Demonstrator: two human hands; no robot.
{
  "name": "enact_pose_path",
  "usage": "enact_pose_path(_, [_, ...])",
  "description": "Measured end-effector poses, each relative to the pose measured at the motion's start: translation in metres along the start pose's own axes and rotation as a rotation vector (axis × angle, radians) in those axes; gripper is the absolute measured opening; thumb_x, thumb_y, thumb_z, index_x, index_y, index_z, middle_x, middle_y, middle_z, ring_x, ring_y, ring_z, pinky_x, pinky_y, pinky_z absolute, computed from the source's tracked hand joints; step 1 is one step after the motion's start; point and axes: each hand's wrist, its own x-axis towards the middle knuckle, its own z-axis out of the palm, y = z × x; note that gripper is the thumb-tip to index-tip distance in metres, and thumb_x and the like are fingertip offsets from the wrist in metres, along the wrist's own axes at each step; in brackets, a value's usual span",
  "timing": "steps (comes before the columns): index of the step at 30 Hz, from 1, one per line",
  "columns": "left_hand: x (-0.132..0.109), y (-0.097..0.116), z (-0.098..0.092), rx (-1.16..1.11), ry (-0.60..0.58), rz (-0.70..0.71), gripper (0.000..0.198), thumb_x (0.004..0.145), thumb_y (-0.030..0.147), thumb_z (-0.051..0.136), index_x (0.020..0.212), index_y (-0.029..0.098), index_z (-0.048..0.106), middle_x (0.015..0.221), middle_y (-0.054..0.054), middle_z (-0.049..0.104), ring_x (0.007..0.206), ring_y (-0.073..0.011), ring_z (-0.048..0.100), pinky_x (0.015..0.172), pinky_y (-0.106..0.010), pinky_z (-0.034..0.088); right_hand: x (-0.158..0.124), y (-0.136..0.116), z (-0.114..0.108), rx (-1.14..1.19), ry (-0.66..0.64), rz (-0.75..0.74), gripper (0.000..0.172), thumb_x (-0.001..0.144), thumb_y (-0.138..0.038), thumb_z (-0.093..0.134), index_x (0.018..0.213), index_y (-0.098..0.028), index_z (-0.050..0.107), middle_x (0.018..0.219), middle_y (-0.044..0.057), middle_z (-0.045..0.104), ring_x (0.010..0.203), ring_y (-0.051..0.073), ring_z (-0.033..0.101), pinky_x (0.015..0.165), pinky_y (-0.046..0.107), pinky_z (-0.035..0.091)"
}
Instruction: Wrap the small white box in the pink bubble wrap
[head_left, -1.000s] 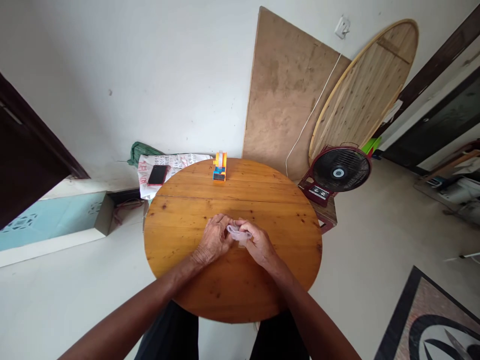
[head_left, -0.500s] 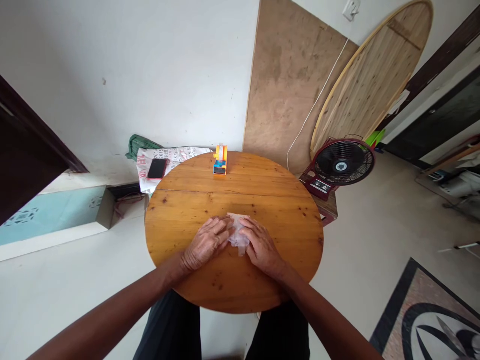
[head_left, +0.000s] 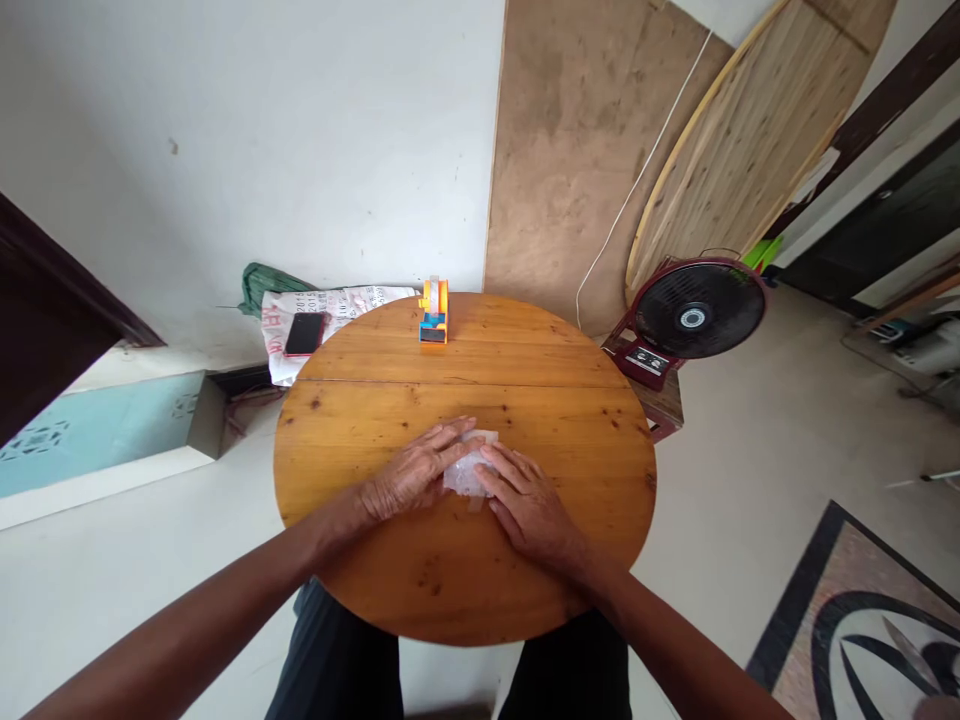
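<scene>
A small clear plastic bag [head_left: 469,468] lies flat on the round wooden table [head_left: 360,400], between my two hands. My left hand [head_left: 411,475] rests palm down with its fingers stretched out over the bag's left edge. My right hand [head_left: 531,502] lies flat too, fingers spread, pressing the bag's right side against the tabletop. Part of the bag is hidden under my fingers.
An orange and blue tape dispenser [head_left: 434,311] stands at the table's far edge. A phone [head_left: 304,333] lies on a printed sack [head_left: 345,303] to the far left. A dark red fan [head_left: 694,312] sits on a stool at the right. Wooden boards [head_left: 570,160] lean on the wall.
A second ago both hands held the bag pinched above the table. Now it lies on the tabletop and both hands have opened flat on it. The camera tilted slightly.
</scene>
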Motion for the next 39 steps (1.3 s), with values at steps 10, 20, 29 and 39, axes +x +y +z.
enact_pose_path(10, [0.039, 0.01, -0.01, -0.97, 0.096, -0.43, 0.043, 0.081, 0.041, 0.066, 0.116, 0.015, 0.065, 0.096, -0.007, 0.07, 0.086, -0.0199, 0.064, 0.077, -0.029, 0.05, 0.039, 0.027, -0.013, 0.502, 0.163, 0.224, 0.059, 0.076, -0.02, 0.065, 0.133, -0.023, 0.051, 0.133, 0.01, 0.059, 0.121, 0.025, 0.055, 0.104, 0.042, 0.043])
enact_pose_path(20, [0.076, 0.007, -0.008, -1.252, 0.19, -0.526, 0.05, 0.079, 0.052, 0.067, 0.112, 0.016, 0.068, 0.095, -0.008, 0.071, 0.082, -0.0213, 0.062, 0.073, -0.029, 0.046, 0.073, 0.051, -0.006, 1.275, 0.311, 0.61, 0.049, 0.07, -0.036, 0.077, 0.115, -0.021, 0.061, 0.108, 0.007, 0.071, 0.099, 0.023, 0.067, 0.089, 0.038, 0.051])
enact_pose_path(29, [0.075, 0.012, 0.002, -1.615, 0.238, -0.645, 0.05, 0.063, 0.032, 0.085, 0.106, 0.015, 0.068, 0.097, -0.008, 0.071, 0.084, -0.0195, 0.065, 0.079, -0.032, 0.049, 0.069, 0.051, 0.002, 1.287, 0.285, 0.655, 0.048, 0.075, -0.037, 0.074, 0.118, -0.022, 0.059, 0.114, 0.007, 0.069, 0.104, 0.024, 0.065, 0.092, 0.037, 0.05])
enact_pose_path(39, [0.072, 0.011, 0.011, -1.563, 0.248, -0.603, 0.045, 0.064, 0.029, 0.086, 0.104, 0.017, 0.068, 0.09, -0.002, 0.07, 0.076, -0.014, 0.062, 0.075, -0.028, 0.048, 0.064, 0.051, 0.0, 1.182, 0.332, 0.675, 0.035, 0.083, -0.037, 0.063, 0.113, -0.022, 0.061, 0.109, 0.004, 0.069, 0.102, 0.023, 0.063, 0.091, 0.036, 0.048])
